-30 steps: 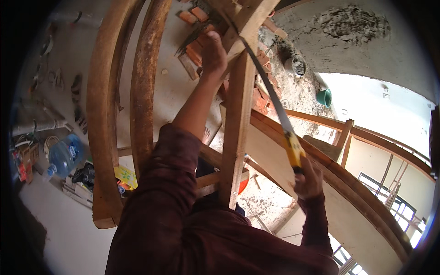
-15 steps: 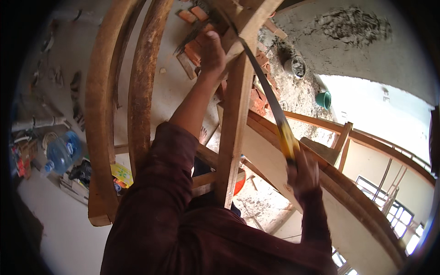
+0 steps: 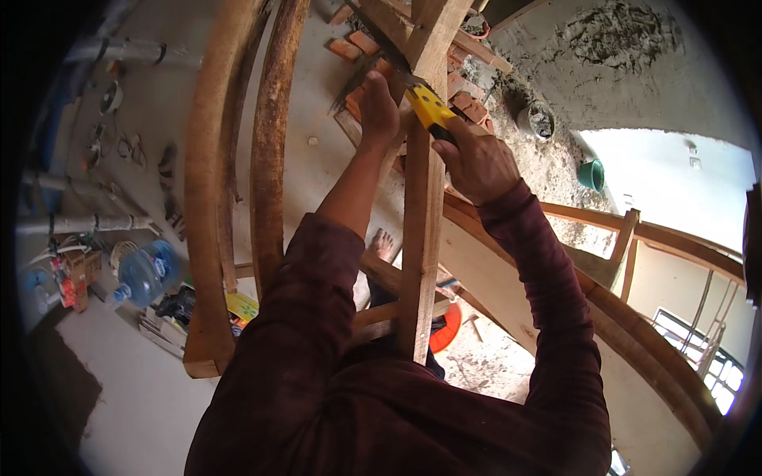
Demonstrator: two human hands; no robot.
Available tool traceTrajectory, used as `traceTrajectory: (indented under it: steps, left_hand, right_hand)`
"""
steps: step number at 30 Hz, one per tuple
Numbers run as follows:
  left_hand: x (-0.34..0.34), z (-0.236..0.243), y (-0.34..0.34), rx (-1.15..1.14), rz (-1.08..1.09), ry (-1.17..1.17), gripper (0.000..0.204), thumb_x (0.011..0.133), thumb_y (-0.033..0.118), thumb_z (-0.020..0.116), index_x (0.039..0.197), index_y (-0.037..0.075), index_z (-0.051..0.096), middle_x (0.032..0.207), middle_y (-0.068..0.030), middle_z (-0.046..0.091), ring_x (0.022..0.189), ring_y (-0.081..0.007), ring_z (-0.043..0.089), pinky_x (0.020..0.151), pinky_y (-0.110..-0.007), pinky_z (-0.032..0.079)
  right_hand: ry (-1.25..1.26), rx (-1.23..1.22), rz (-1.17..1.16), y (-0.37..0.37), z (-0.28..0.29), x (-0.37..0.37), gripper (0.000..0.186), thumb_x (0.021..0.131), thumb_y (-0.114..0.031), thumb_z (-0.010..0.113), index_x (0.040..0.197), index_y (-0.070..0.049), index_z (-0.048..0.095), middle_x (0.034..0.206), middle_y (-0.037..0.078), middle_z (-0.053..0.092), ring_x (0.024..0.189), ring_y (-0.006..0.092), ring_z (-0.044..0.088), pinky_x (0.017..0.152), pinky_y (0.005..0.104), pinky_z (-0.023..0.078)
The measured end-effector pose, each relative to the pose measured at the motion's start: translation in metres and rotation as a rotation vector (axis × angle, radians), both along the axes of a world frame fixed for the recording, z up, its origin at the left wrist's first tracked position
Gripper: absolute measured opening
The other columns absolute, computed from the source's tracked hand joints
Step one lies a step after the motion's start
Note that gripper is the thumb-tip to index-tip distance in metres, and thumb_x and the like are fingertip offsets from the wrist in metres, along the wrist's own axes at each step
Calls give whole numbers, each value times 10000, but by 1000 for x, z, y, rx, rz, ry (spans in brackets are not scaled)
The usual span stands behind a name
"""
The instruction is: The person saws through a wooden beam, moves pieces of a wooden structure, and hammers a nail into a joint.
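My right hand (image 3: 481,163) is closed on the yellow-and-black handle of a hand saw (image 3: 423,99), whose blade runs up and left across a wooden beam (image 3: 434,33). My left hand (image 3: 378,109) is wrapped round the timber just below and left of the blade, its thumb raised. An upright-looking wooden post (image 3: 417,301) extends from under both hands toward my body. Two long, curved timbers (image 3: 268,159) lie to the left of my forearm. A bare foot (image 3: 383,243) shows on the floor below.
Red bricks (image 3: 468,105), a cement-filled bucket (image 3: 540,120) and a green bucket (image 3: 590,175) stand beyond the frame. A blue water jug (image 3: 149,270) lies among clutter at left. A curved wooden rail (image 3: 651,369) crosses the right. An orange round object (image 3: 447,327) is below.
My right hand and the saw handle have moved far up and left toward my left hand, pushing the blade across the beam. The whole view has shifted slightly.
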State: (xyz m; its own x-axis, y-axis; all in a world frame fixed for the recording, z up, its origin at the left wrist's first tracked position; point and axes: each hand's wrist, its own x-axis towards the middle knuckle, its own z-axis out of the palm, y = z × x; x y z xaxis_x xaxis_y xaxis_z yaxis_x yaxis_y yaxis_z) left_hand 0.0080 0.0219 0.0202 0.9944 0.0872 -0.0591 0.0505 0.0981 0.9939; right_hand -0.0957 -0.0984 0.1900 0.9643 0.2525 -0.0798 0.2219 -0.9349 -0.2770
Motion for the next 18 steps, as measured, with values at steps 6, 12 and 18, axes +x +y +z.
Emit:
traceTrajectory:
  steps: [6, 12, 18]
  left_hand:
    - [8, -8, 0, 13, 48, -14, 811, 987, 621, 151, 1215, -18, 595, 1147, -204, 646, 1108, -345, 593, 976, -415, 400]
    - [-9, -16, 6, 157, 36, 119, 880, 968, 649, 113, 1182, -72, 570, 1089, -271, 636, 1042, -405, 590, 935, -458, 403]
    - [-11, -2, -26, 35, 16, -50, 791, 988, 613, 155, 1157, -38, 570, 1097, -243, 616, 1077, -377, 564, 972, -435, 388]
  right_hand:
    - [79, 48, -117, -12, 46, -92, 244, 892, -223, 600, 1061, -60, 536, 634, 170, 586, 573, 366, 599, 510, 472, 462]
    - [173, 17, -169, -28, 101, -199, 394, 841, -125, 603, 1192, 52, 571, 794, 201, 652, 591, 356, 602, 566, 444, 490]
    - [-234, -137, 154, -20, -5, 10, 200, 933, -114, 578, 1113, -28, 576, 949, 110, 639, 705, 247, 600, 603, 372, 478]
